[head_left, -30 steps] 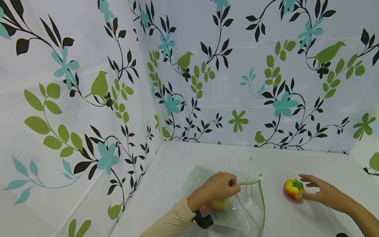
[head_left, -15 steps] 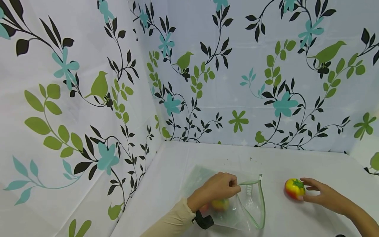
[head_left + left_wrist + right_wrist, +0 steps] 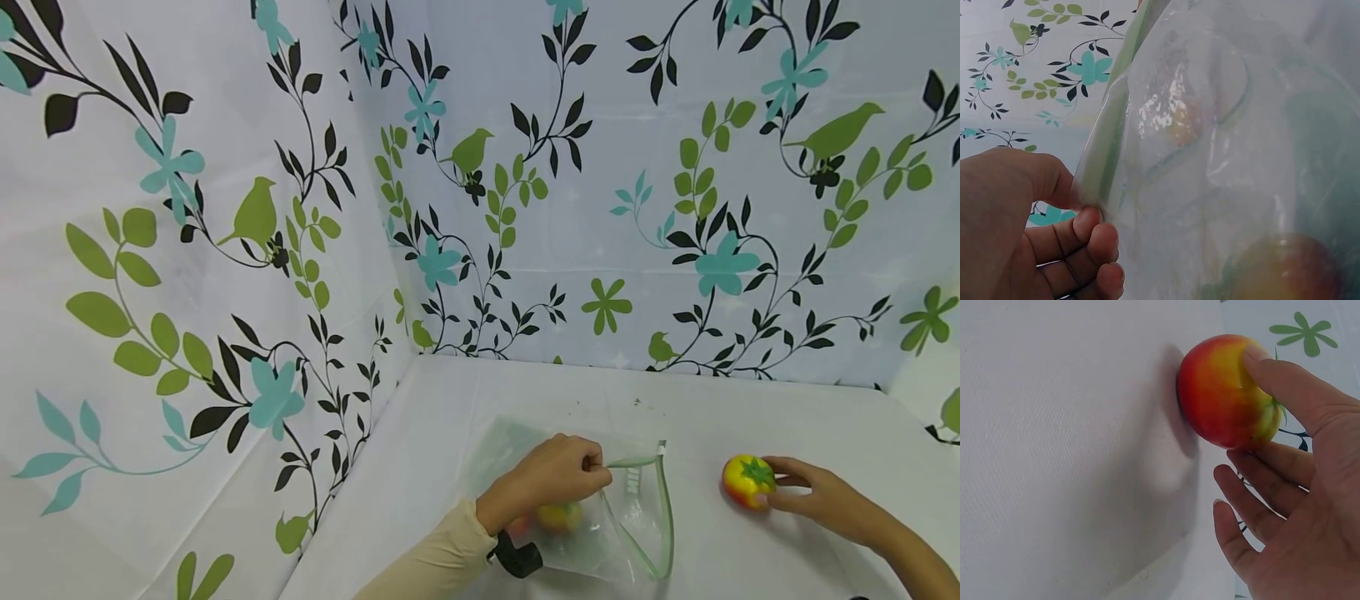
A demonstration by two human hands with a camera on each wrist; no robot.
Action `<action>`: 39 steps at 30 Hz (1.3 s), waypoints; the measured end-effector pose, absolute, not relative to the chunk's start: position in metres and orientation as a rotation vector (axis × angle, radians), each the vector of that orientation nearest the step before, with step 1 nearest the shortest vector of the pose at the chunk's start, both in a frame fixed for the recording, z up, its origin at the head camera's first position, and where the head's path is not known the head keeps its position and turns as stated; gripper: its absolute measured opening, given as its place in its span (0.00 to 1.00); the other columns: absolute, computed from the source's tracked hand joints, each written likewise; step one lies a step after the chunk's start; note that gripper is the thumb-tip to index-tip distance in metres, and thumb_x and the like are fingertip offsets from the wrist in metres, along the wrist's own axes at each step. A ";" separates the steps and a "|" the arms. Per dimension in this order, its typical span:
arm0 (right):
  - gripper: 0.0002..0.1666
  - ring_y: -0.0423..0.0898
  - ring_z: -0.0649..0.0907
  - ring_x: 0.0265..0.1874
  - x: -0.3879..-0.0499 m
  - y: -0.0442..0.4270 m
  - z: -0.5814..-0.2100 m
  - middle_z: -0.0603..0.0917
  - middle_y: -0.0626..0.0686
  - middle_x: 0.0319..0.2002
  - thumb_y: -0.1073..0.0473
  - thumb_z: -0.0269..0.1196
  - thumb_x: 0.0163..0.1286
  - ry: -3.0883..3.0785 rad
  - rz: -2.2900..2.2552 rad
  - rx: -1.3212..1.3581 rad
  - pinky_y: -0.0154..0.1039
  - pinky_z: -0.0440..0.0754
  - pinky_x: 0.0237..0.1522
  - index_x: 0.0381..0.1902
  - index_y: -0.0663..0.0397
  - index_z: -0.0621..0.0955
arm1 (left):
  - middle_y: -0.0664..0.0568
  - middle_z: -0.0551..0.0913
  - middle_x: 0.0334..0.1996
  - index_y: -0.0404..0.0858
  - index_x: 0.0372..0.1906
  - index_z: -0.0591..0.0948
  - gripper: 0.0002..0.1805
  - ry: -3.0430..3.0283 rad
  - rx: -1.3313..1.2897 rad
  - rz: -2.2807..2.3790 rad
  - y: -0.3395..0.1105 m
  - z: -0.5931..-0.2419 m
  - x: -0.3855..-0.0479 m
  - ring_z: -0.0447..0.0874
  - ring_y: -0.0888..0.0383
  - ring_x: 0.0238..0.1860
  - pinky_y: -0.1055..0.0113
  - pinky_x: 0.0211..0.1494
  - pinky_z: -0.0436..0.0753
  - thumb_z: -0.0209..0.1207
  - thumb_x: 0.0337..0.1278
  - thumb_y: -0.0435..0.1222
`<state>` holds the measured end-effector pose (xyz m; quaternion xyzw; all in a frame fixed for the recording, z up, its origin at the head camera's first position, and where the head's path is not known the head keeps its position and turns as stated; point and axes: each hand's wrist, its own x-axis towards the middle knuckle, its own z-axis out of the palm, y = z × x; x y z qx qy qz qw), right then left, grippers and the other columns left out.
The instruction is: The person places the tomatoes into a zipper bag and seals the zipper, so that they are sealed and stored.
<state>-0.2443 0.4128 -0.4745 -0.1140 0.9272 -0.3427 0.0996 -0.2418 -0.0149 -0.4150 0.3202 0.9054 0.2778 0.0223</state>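
Observation:
My left hand (image 3: 551,475) pinches the green-edged rim of a clear zip bag (image 3: 633,517) between thumb and fingers, holding its mouth apart. Inside the bag lie a red and yellow round fruit (image 3: 559,517) and a pinkish one (image 3: 519,527), blurred by the plastic. To the right, a red and yellow tomato (image 3: 748,482) with a green calyx sits on the table. My right hand (image 3: 821,500) grips this tomato from its right side. In the right wrist view, the thumb (image 3: 1285,381) lies on one side of the tomato (image 3: 1222,394) and the fingertips touch the other side.
A white table (image 3: 465,392) carries everything. Floral curtains (image 3: 510,208) rise at its back and left side. A black strap or mount (image 3: 517,557) sits at my left wrist, over the bag's near part.
My right hand's fingers have drawn in on the tomato, from a wider spread to contact. The left hand and the bag have stayed in place.

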 end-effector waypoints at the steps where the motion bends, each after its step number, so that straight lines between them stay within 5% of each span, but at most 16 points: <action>1: 0.42 0.70 0.80 0.59 -0.245 0.413 -0.475 0.71 0.79 0.68 0.48 0.62 0.78 2.743 -1.009 -0.338 0.61 0.86 0.50 0.73 0.78 0.66 | 0.65 0.68 0.17 0.50 0.22 0.75 0.13 2.804 0.992 0.861 -0.015 -0.415 -0.242 0.63 0.68 0.18 0.72 0.24 0.63 0.59 0.63 0.40; 39: 0.45 0.67 0.82 0.57 -0.236 0.395 -0.469 0.79 0.74 0.63 0.41 0.65 0.75 2.817 -0.972 -0.231 0.62 0.86 0.49 0.71 0.75 0.70 | 0.66 0.71 0.18 0.49 0.24 0.78 0.11 2.803 1.009 0.860 -0.014 -0.416 -0.243 0.65 0.69 0.19 0.73 0.24 0.66 0.59 0.64 0.40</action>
